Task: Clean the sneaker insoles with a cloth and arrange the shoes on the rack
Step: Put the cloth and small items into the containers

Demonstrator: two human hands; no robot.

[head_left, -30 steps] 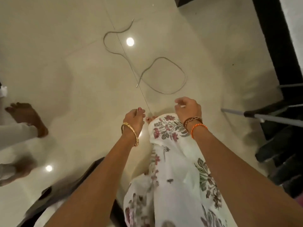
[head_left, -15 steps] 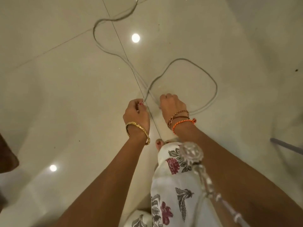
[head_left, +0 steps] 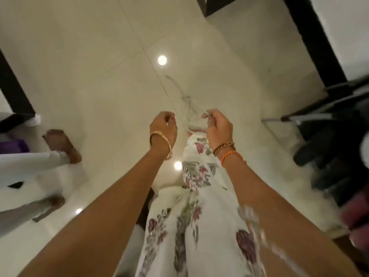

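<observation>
- Shoelace point(head_left: 184, 96), thin and grey, is the only task-related thing near the hands; it shows as a blurred strand running from the floor point(head_left: 89, 76) ahead towards the two hands, its long axis roughly away from the person and slightly leftwards at the far end.
- Its near end seems to come up to the right hand point(head_left: 218, 126), just beside the thumb and curled fingers; blur keeps me from saying exactly where it is pinched.
- Right grip: fingers curled in, apparently pinching the lace or a small pale bunch of it.
- Left hand point(head_left: 163, 128) hangs level with the right, a short gap between them; its fingertips are drawn together as if pinching. I cannot tell whether the strand passes through them or whether the thin line there is only the tile joint.
- No sneaker, insole or cloth can be made out near the hands.
- Shoe rack point(head_left: 329, 124) stands at the right edge: pale metal bars with dark shapes below that are probably shoes, too smeared to identify. It lies on the right hand's side, so that hand is nearer to it.
- My judgement: the lace is being gathered off the floor, and the next move depends on drawing it back along its length towards the body before turning right to the rack.
- Printed floral garment point(head_left: 191, 196) falls between the forearms.
- Another person's bare foot point(head_left: 61, 144) and white trouser leg stand well apart on the left.
</observation>
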